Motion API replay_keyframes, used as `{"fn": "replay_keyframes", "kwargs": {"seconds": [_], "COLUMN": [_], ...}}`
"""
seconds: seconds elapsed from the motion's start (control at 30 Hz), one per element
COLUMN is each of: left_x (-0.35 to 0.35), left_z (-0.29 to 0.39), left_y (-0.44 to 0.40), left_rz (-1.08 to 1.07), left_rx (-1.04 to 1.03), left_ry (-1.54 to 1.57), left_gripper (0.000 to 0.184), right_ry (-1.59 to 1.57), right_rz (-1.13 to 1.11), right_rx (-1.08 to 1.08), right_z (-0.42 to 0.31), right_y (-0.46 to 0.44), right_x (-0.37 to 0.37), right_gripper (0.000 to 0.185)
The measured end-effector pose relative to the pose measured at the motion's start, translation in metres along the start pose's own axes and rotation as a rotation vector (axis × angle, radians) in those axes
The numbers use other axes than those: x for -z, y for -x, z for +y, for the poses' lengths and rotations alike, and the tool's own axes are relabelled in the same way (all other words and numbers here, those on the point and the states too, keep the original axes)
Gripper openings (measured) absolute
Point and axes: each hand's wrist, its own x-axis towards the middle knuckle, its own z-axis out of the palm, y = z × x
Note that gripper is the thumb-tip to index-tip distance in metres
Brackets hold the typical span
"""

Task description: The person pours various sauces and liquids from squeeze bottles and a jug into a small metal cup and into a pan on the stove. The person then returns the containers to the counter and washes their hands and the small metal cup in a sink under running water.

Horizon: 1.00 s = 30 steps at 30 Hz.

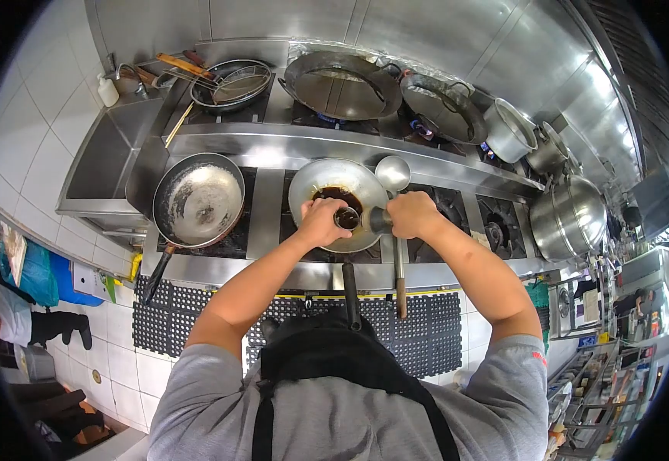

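Observation:
My left hand (321, 222) is closed around a small round cup (346, 218) with dark liquid in it, held over a pale metal frying pan (303, 178). Dark brown sauce (340, 194) lies in the middle of that pan, partly hidden by the hand and cup. In my right hand (414, 215) is a dark bottle (380, 220), tipped sideways with its end close to the cup. Whether liquid is flowing I cannot tell. Just right of the pan, a long ladle (393, 174) passes beneath my right hand, its wooden handle toward me.
A worn frying pan (205, 198) sits on the left burner. Along the back shelf stand a pan with strainers (232, 84), large black pans (342, 86) and a metal pot (509, 129). A big steel pot (569, 215) is at right, a sink (102, 165) at left.

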Motion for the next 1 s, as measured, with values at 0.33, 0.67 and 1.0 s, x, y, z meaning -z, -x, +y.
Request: {"fn": "replay_keyframes", "kwargs": {"seconds": [0.33, 0.67, 1.0], "left_x": [0.004, 0.001, -0.001], "left_z": [0.002, 0.001, 0.000], "left_y": [0.001, 0.001, 0.001], "left_rz": [-0.036, -0.033, -0.034], "left_rx": [0.018, 0.019, 0.006], "left_ry": [-0.001, 0.008, 0.019], "left_gripper": [0.073, 0.071, 0.074], "right_ry": [0.016, 0.030, 0.038], "right_rz": [0.016, -0.002, 0.005], "right_rx": [0.017, 0.018, 0.011], "right_z": [0.001, -0.001, 0.001], "right_y": [-0.001, 0.001, 0.000], "right_x": [0.001, 0.007, 0.002], "right_gripper": [0.024, 0.024, 0.025]}}
